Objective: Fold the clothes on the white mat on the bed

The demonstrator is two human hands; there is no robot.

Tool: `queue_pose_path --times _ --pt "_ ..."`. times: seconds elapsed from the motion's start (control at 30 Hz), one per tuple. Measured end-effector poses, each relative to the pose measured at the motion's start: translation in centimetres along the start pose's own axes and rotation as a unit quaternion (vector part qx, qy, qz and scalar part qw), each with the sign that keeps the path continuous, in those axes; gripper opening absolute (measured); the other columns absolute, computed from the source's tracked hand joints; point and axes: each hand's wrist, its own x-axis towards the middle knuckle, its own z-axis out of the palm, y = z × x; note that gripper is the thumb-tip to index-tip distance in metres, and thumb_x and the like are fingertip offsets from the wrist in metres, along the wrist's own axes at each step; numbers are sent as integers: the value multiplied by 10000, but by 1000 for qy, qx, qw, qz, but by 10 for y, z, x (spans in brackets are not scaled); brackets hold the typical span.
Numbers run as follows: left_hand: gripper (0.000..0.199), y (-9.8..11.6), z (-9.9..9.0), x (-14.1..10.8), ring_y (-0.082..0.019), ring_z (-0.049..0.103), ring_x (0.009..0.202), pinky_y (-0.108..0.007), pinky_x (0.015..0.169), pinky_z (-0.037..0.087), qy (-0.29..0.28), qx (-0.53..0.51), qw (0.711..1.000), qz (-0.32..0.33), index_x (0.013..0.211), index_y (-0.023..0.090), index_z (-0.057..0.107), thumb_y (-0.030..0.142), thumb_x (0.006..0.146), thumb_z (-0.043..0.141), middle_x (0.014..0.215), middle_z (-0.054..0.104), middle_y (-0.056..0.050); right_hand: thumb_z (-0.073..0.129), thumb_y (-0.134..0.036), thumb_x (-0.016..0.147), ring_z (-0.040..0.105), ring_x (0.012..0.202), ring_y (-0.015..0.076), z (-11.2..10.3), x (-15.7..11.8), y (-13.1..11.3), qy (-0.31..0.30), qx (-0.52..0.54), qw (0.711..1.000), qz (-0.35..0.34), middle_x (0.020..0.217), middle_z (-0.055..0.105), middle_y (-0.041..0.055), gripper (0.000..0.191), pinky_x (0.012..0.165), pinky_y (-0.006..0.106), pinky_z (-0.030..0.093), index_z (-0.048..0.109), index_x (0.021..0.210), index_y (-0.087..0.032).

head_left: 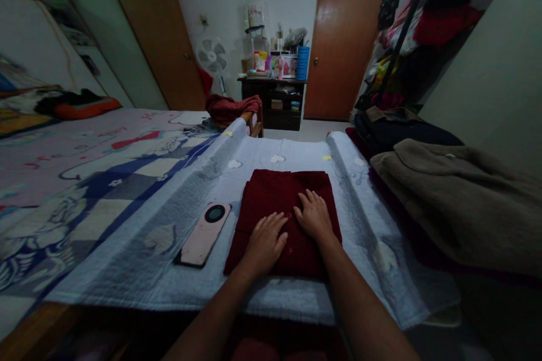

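A dark red buttoned garment (271,192), folded into a neat near-rectangle, lies flat on a light blue quilted cloth (292,152). My left hand (266,241) rests on its middle, palm down with the fingers stretched out. Further up and to the right, my right hand (314,214) also lies flat on the garment, fingers slightly spread. Small red buttons show between the two hands. Left of the garment, apart from it, is a pink smartphone (205,237) with a round black camera ring.
A bed with a patterned blanket (127,163) adjoins on the left. Brown and dark coats (457,197) are heaped on the right. Beyond stand a dark cabinet (271,104), a white fan (212,56) and a wooden door (339,39). Reddish cloth (232,108) hangs over a wooden frame.
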Motion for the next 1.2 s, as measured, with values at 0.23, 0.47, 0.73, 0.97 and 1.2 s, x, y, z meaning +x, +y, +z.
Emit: queue_pose_path --times 0.23,0.47,0.73,0.97,1.2 --pt "432 -12 -16 0 -211 429 1353 -439 1158 282 -15 -12 1000 1 1336 201 527 337 930 476 1428 522 -87 485 -385 919 335 1387 286 1 1 2 1 7 1000 1 1493 413 138 508 1139 430 198 506 1375 -163" --pt "398 -35 -22 5 -264 394 1377 -506 1156 249 27 56 997 -42 1286 222 570 337 911 508 1435 513 -93 495 -379 909 353 1373 287 4 2 5 17 20 1000 1 1474 435 143 500 1139 427 210 526 1351 -148" --pt "450 -58 -21 6 -315 347 1398 -530 1126 291 81 63 990 -99 1327 186 518 304 892 511 1503 409 -140 504 -333 886 299 1390 322 1 4 13 61 24 995 74 1474 406 184 480 1120 474 221 538 1310 -109" --pt "603 -71 -28 0 -270 382 1381 -444 1144 312 128 -41 982 -132 1406 121 365 286 848 524 1463 425 -176 494 -390 868 486 1240 307 -15 -13 55 79 44 983 162 1327 526 193 584 1022 414 366 435 1373 -102" --pt "618 -68 -43 -4 -252 487 1303 -413 1097 380 103 -163 965 -175 1365 149 367 263 801 592 1391 516 -153 495 -392 866 508 1222 312 -20 -37 54 67 52 985 153 1301 549 189 553 1013 395 385 455 1334 -100"
